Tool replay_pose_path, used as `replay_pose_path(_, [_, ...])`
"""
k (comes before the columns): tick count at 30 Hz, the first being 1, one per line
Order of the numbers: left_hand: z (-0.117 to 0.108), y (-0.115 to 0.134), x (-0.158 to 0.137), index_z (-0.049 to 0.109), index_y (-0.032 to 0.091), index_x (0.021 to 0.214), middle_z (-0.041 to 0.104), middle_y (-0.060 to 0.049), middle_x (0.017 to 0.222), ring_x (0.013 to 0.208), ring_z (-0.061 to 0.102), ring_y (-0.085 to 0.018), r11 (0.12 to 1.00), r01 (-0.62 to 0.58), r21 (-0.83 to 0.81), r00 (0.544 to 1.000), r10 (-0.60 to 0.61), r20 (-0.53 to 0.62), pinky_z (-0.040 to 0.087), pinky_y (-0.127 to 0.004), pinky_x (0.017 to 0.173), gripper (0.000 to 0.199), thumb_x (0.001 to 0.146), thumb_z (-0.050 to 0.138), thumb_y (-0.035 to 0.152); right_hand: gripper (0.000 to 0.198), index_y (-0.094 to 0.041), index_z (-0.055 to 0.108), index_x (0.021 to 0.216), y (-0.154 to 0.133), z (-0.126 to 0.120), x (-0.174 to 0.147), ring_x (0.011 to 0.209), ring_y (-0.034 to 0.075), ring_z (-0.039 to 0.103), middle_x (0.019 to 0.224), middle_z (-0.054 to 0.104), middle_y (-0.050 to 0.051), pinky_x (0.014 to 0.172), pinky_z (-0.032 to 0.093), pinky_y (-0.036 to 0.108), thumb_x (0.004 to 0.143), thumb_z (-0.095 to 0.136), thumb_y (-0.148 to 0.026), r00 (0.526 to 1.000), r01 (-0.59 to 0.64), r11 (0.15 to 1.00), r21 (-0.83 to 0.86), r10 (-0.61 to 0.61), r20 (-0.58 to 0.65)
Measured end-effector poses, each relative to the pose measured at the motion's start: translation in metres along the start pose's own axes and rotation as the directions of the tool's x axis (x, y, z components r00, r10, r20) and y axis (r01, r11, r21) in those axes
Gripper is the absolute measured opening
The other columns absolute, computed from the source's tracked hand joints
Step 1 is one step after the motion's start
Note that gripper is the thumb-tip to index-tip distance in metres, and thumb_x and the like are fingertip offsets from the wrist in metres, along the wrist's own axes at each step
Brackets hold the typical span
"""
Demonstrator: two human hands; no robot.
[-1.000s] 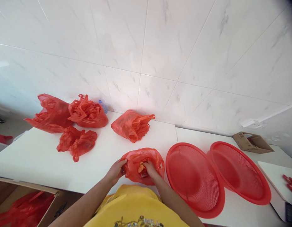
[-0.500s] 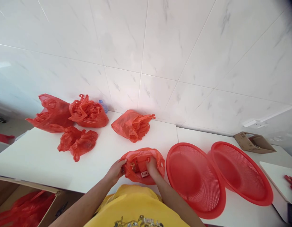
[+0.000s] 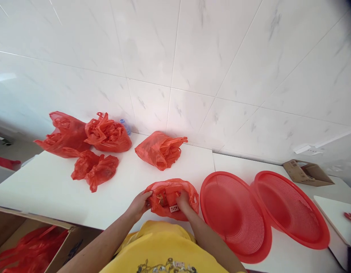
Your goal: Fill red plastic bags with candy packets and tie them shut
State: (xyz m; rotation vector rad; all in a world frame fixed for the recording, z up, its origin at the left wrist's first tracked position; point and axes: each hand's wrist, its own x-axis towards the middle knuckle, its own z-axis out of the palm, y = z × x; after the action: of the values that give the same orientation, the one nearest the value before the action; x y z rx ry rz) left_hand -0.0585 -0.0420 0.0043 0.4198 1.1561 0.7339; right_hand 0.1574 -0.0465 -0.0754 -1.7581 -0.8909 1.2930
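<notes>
Right in front of me on the white table lies an opened red plastic bag (image 3: 175,217). My left hand (image 3: 141,204) pinches its left rim between thumb and fingers. Inside the bag's mouth is my right hand (image 3: 183,200), its fingers closed at a red packet (image 3: 172,198) with a white label (image 3: 174,208) below it. Some of those fingertips are hidden, and the other contents at the left of the bag are too small to name.
Several filled red bags (image 3: 107,136) lie at the back left by a plastic bottle (image 3: 126,127); another bag (image 3: 160,149) lies straight ahead. Two red mesh baskets (image 3: 235,212) stand on the right, with a cardboard box (image 3: 307,172) behind. At lower left, a carton (image 3: 57,250) holds red bags.
The view has shifted slightly. My right hand has moved very little inside the bag, and the packet and label sit a touch differently. My left hand keeps its grip on the rim.
</notes>
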Motion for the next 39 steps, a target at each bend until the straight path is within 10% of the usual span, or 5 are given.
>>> replay_pose_path(15, [0.001,-0.001,0.0,0.063,0.015,0.102,0.069,-0.005,0.083,0.069,0.06,-0.018,1.0,0.003,0.016,1.0,-0.004,0.026,0.049,-0.031,0.07,0.039,0.072,0.07,0.037,0.017,-0.021,0.05,0.065,-0.004,-0.004,-0.018,0.064,0.016,0.051,0.067,0.056,0.001,0.06,0.04,0.027,0.069,0.06,-0.034,0.993,-0.11,0.994,0.029,0.109,0.045])
replay_pose_path(27, [0.0,-0.001,-0.002,0.064,0.015,0.101,0.069,-0.006,0.082,0.07,0.061,-0.019,1.0,-0.001,0.021,1.0,0.001,0.026,0.048,-0.031,0.072,0.038,0.071,0.07,0.037,0.033,-0.022,0.051,0.081,-0.001,0.0,-0.021,0.055,0.017,0.052,0.062,0.052,0.0,0.061,0.047,0.033,0.075,0.053,-0.055,0.914,-0.341,0.897,0.283,0.246,0.322])
replay_pose_path(39, [0.001,-0.002,-0.004,0.065,0.014,0.102,0.071,-0.008,0.087,0.073,0.062,-0.02,1.0,-0.013,0.0,1.0,0.013,0.027,0.05,-0.032,0.074,0.039,0.071,0.071,0.035,0.037,-0.023,0.045,0.072,0.004,0.0,-0.024,0.052,0.016,0.055,0.052,0.052,-0.004,0.058,0.045,0.03,0.065,0.07,-0.05,0.942,-0.218,0.955,0.199,0.153,0.3])
